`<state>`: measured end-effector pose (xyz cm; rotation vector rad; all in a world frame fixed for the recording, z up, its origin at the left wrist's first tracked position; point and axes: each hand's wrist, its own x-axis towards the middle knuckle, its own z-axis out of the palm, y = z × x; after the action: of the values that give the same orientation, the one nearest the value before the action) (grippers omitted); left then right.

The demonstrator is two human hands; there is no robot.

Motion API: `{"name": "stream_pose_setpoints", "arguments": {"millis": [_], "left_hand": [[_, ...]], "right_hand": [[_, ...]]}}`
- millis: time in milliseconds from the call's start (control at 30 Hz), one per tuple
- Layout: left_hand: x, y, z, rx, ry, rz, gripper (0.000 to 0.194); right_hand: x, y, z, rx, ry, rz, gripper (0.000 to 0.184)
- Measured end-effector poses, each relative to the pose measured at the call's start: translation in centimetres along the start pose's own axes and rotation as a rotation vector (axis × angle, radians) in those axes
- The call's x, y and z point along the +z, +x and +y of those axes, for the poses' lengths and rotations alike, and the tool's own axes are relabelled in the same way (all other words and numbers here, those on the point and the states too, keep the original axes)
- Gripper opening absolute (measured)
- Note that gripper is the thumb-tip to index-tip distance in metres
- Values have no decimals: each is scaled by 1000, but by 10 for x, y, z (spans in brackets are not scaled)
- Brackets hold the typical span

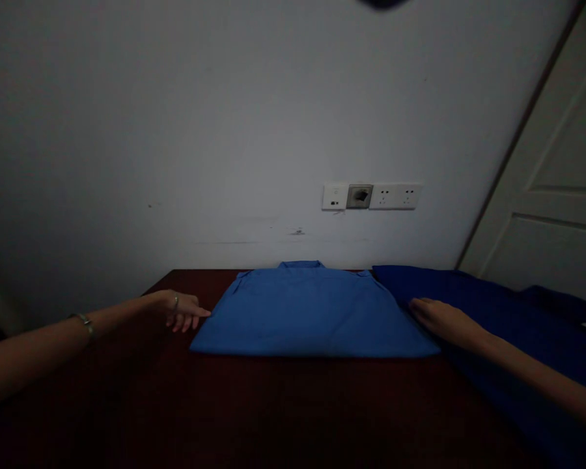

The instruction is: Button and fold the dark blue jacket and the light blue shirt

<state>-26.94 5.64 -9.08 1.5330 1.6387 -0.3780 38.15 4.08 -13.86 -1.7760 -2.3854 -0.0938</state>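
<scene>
A light blue shirt lies folded flat, its collar at the far edge by the wall. At its left edge is my left hand, with the index finger stretched out to touch the cloth and the other fingers loosely apart. My right hand rests on the shirt's right edge. Its fingers are curled together there, and the fingertips are partly hidden. Under and beside that hand spreads a darker blue cloth.
The shirt lies on a dark red table pushed against a pale wall. Sockets and a switch plate are set in the wall above it. A white panelled door stands at the right.
</scene>
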Motion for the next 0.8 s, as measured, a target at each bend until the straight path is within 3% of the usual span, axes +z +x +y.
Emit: {"name": "stream_pose_setpoints", "arguments": {"millis": [133, 300, 533, 800], "left_hand": [[31, -17, -10, 51, -27, -110, 47], [56, -11, -10, 136, -9, -1, 48], [59, -17, -7, 119, 59, 98, 48], [56, -22, -14, 87, 117, 43, 44]], "right_hand": [[5, -39, 0, -13, 153, -96, 20], [10, -59, -7, -1, 186, -90, 20], [13, -63, -17, -137, -23, -55, 30], [1, -76, -29, -236, -54, -79, 31]]}}
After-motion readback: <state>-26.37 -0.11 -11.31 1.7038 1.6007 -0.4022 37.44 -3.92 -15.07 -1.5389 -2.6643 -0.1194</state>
